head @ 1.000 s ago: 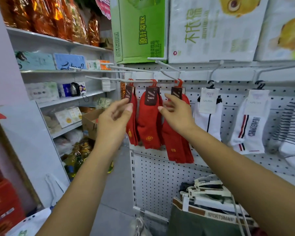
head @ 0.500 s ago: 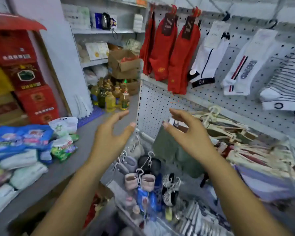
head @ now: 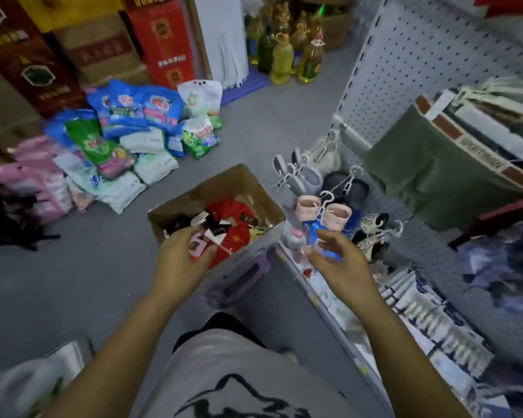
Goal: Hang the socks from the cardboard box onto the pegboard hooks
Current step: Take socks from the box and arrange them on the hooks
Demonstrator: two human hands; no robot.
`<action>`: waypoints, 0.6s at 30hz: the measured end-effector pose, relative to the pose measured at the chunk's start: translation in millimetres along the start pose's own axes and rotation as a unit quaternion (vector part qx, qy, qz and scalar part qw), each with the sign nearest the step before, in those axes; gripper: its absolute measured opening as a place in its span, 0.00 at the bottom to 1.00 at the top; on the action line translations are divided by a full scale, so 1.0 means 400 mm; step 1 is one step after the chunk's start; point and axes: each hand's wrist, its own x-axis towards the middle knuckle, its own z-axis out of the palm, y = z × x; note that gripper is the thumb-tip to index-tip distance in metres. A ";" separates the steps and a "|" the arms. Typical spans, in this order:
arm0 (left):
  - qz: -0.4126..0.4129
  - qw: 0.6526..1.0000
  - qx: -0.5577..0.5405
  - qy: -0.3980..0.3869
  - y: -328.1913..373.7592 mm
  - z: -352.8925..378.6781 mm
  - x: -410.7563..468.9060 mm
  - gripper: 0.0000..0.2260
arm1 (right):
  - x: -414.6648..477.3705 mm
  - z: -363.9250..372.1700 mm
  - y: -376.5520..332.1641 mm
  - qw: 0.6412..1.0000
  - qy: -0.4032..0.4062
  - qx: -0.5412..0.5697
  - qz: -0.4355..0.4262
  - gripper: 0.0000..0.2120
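Far to the left, dark and red boxes are stacked by the wall, and their tops are cut off. In front of them, a heap of soft bags lies on the grey floor, blue, green, white and pink. The pink ones at the edge are blurry and hard to read.

In the middle sits the open cardboard box on the floor. Inside it are the socks, mostly red ones with dark paper tags, all jumbled up. How many there are is hard to tell. The left hand reaches into the near side of the box and hides part of it. Its fingers are curled around a small pinkish pack, but it is too blurry to say if they really pinch it.

The right hand hangs just to the right of the box, fingers spread apart, holding nothing.

Behind that hand, little slippers hang on white clips. Farther back, bottles of yellow oil stand on the floor. To the right is the white pegboard, with green folded cloth hanging below. The far right side is smeared and unclear.
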 end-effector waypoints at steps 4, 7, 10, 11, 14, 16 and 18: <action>-0.079 0.996 0.031 -0.001 -0.177 -0.014 0.103 0.22 | 0.059 0.143 0.024 0.998 -0.039 -0.053 0.015 0.12; -0.126 0.991 0.028 -0.027 -0.279 -0.042 0.182 0.26 | 0.127 0.271 0.024 0.994 -0.046 -0.091 0.026 0.10; -0.165 0.983 0.029 -0.071 -0.380 -0.067 0.256 0.24 | 0.202 0.410 0.027 0.991 -0.071 -0.106 0.034 0.11; -0.173 0.980 0.032 -0.089 -0.403 -0.075 0.280 0.25 | 0.226 0.455 0.034 0.989 -0.085 -0.111 0.039 0.12; -0.209 0.968 0.025 -0.139 -0.460 -0.080 0.346 0.28 | 0.286 0.575 0.045 0.982 -0.127 -0.121 0.069 0.12; -0.233 0.959 -0.003 -0.159 -0.487 -0.067 0.382 0.29 | 0.324 0.642 0.053 0.975 -0.157 -0.130 0.088 0.13; -0.249 0.953 -0.054 -0.162 -0.505 -0.044 0.405 0.25 | 0.371 0.700 0.079 0.966 -0.190 -0.143 0.101 0.15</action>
